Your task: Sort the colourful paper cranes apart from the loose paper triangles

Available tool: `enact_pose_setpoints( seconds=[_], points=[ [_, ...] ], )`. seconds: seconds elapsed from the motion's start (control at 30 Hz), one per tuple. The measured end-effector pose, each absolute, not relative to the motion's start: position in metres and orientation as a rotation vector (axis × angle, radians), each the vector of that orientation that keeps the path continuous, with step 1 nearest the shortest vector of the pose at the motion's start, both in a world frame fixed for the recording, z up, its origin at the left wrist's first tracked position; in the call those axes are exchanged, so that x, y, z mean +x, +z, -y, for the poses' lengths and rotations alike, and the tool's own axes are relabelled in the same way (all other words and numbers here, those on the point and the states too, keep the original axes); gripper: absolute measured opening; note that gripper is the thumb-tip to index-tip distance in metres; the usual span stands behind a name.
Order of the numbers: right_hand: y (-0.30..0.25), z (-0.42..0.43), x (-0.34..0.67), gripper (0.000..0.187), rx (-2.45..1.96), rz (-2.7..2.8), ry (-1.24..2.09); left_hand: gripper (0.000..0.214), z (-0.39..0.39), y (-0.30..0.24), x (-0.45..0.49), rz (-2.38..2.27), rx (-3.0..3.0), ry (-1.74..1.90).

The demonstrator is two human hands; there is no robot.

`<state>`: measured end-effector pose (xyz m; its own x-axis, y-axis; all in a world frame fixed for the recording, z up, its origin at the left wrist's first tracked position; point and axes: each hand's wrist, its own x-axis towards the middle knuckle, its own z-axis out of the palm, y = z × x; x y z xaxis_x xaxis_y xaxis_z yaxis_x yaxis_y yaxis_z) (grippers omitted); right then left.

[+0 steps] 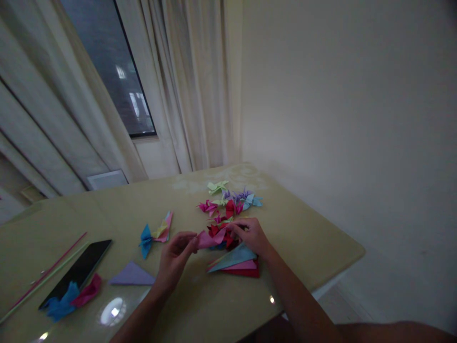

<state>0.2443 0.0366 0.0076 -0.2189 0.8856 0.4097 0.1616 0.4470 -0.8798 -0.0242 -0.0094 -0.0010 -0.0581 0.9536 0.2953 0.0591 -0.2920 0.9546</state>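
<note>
Pinching pink paper [211, 239] | left hand [177, 252], right hand [252, 236]: grip clamped | blue piece [218, 247] partly hidden

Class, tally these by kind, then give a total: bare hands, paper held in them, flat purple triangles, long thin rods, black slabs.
Left hand and right hand: 2
Held pink paper: 1
Flat purple triangle: 1
Pink rod and green rod: 2
Black slab: 1
Total: 7

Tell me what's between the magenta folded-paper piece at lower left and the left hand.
A lavender triangle of folded paper lies between the magenta piece and the left hand, on the yellow-green tabletop; the head view shows it.
</note>
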Motion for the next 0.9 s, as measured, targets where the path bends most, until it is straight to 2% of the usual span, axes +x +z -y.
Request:
enact_pose_setpoints(
  seconds=[0.33,0.5,0.9],
  points=[
    [0.01,-0.036,0.244,0.046,-0.907,1.648,0.848,0.04,0.006,-0.002,-0.026,-1.03,1.284,1.466],
    [0.007,-0.037,0.245,0.045,-0.92,1.634,0.879,0.051,0.009,-0.001,-0.026,-1.072,1.253,1.334],
    [0.008,-0.036,0.245,0.045,-0.949,1.592,0.866,0.034,0.011,0.007,-0.022,-1.03,1.439,1.352]
  ],
)
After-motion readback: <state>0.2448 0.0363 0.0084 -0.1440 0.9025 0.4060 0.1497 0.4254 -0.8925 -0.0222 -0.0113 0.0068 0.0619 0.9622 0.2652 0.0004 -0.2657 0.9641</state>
